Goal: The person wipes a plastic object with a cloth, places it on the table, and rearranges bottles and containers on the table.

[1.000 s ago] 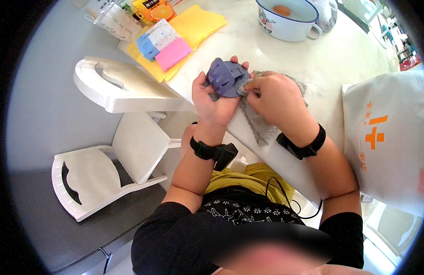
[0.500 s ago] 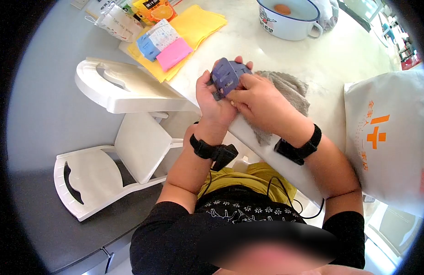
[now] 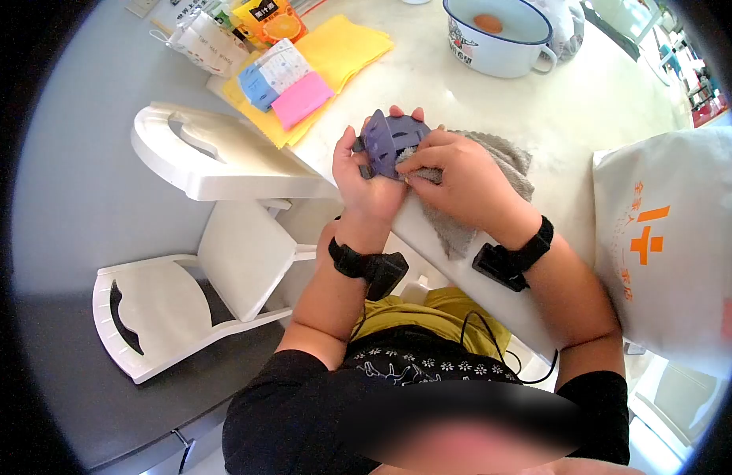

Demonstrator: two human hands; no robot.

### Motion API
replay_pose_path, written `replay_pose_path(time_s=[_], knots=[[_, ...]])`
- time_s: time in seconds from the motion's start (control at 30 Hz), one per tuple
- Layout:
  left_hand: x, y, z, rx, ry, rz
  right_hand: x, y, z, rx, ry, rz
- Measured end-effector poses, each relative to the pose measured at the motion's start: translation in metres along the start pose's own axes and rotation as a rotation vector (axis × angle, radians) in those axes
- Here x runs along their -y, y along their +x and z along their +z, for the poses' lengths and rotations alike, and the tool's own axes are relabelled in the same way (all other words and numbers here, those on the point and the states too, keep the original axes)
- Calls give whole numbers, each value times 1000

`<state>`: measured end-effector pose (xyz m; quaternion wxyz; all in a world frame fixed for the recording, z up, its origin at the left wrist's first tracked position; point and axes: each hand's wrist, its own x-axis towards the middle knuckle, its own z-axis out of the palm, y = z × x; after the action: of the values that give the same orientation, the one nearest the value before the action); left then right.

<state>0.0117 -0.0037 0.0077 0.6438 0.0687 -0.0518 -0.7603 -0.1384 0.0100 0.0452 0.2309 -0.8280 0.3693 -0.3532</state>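
A dark purple plastic piece [image 3: 391, 142] with slots and a rounded outline rests in my left hand [image 3: 366, 190]. The fingertips of that hand show past its far edge, and the thumb is at its left side. Its exact kind is not clear. My right hand [image 3: 469, 178] pinches a bunched part of a grey cloth [image 3: 500, 158] and presses it against the lower right of the purple piece. More of the cloth lies behind and below my right hand, hanging over the table's near edge. Both wrists wear black straps with small boxes.
On the white table [image 3: 382, 79] stands an enamel pot [image 3: 500, 55] with a round brown object inside. A yellow cloth [image 3: 346, 47] carries a pink piece [image 3: 302, 100] and a blue-and-white packet [image 3: 275, 71]. A white bag [image 3: 667, 245] is on the right, white chairs [image 3: 156, 309] on the left.
My right hand now has a bunch of the grey cloth against the purple piece; earlier its fingers touched the piece without cloth showing. The purple piece has turned in my left hand.
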Motion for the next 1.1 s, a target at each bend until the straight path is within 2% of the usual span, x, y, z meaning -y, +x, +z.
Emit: replay_pose_path(time_s=[0.2,0.27,0.33,0.4,0.47,0.67,0.73,0.93,1.1], knots=[[-2,2,-5,52,-52,-2,-1,0,0,-57,36,70],[-3,2,-4,84,-58,-19,1,-1,0,-71,108,197],[-4,3,-4,-2,-69,38,1,-1,1,-72,69,196],[-5,5,-9,3,-73,45,0,-1,1,-74,31,194],[-5,5,-11,10,-78,51,-1,-2,1,-70,-96,72],[-2,-1,-10,79,-94,9,3,-2,4,11,-42,52],[0,-1,-9,171,-40,-64,5,-3,8,4,-35,52],[4,-6,6,12,223,-31,7,-3,7,-46,-13,58],[4,-5,1,49,152,-64,6,0,10,-17,-32,67]])
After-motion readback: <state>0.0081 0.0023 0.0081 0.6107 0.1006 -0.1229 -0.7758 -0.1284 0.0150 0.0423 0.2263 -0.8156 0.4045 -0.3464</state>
